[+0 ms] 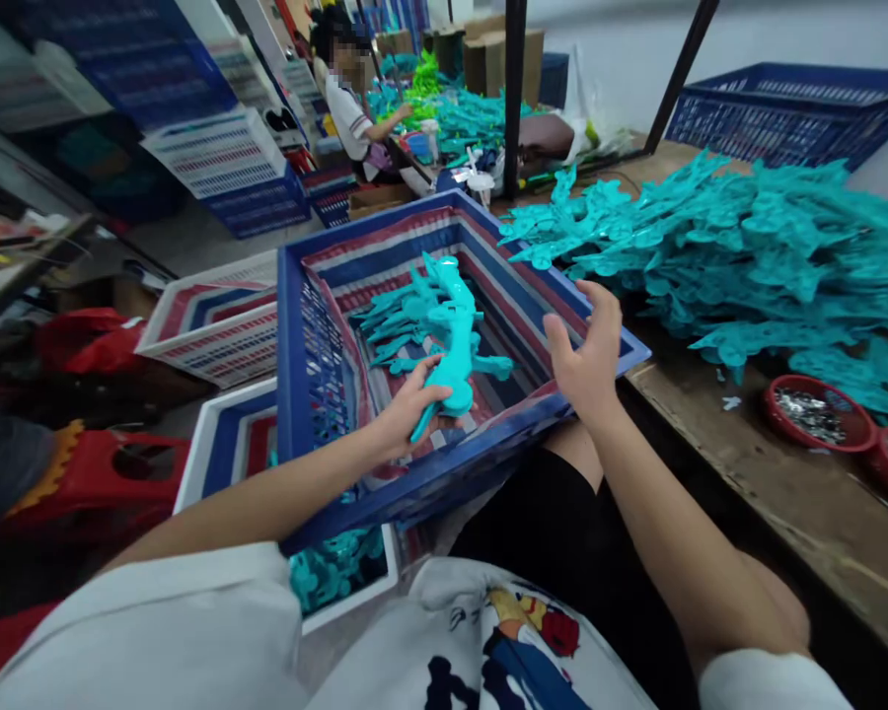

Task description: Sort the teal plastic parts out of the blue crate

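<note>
My left hand (414,406) is closed around the lower end of a long turquoise plastic piece (455,340), held over a blue plastic crate (290,394). The exact kind of the piece I cannot make out. Below it, several similar turquoise pieces (396,320) lie on the crate's striped red, white and blue lining. Over the crate's right rim hovers my right hand (588,350), fingers apart and nothing in it. To its right, a large heap of turquoise pieces (747,237) covers part of the wooden bench (777,503).
Red bowls of small metal parts (814,412) sit on the bench. A white crate (214,316) and a red stool (118,473) stand at the left. Another person (355,113) sits farther back by more coloured pieces. A blue basket (791,113) rests behind the heap.
</note>
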### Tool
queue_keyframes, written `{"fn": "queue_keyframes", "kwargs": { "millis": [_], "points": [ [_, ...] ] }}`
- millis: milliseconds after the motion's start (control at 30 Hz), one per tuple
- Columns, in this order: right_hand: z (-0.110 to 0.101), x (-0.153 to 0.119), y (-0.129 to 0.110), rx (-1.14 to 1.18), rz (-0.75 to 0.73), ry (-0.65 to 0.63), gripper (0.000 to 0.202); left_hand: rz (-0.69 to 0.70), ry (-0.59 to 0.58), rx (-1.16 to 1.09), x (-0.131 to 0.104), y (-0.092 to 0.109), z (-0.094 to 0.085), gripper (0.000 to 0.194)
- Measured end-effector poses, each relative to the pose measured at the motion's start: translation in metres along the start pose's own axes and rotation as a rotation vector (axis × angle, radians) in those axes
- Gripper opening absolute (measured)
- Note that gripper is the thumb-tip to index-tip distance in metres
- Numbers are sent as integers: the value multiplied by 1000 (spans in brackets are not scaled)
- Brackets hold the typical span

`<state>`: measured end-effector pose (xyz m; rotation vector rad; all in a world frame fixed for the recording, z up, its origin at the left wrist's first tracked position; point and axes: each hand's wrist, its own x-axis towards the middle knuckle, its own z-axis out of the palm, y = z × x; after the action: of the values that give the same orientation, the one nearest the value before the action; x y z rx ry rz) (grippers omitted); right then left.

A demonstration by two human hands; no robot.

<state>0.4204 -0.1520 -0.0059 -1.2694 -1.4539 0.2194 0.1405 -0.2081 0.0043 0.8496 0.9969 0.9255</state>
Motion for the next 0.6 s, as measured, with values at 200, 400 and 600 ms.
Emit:
{"fn": "queue_keyframes", "kwargs": {
  "millis": [200,400,600],
  "points": [
    [31,-81,-87,489,147,-655,78,276,28,-17,-42,-12,2,102],
    [27,-131,-129,276,-181,-613,93,422,72,416,-74,4,2,98],
    [12,-112,-110,425,-457,-869,124,481,-57,419,-110,-3,-4,89]
  ]
}}
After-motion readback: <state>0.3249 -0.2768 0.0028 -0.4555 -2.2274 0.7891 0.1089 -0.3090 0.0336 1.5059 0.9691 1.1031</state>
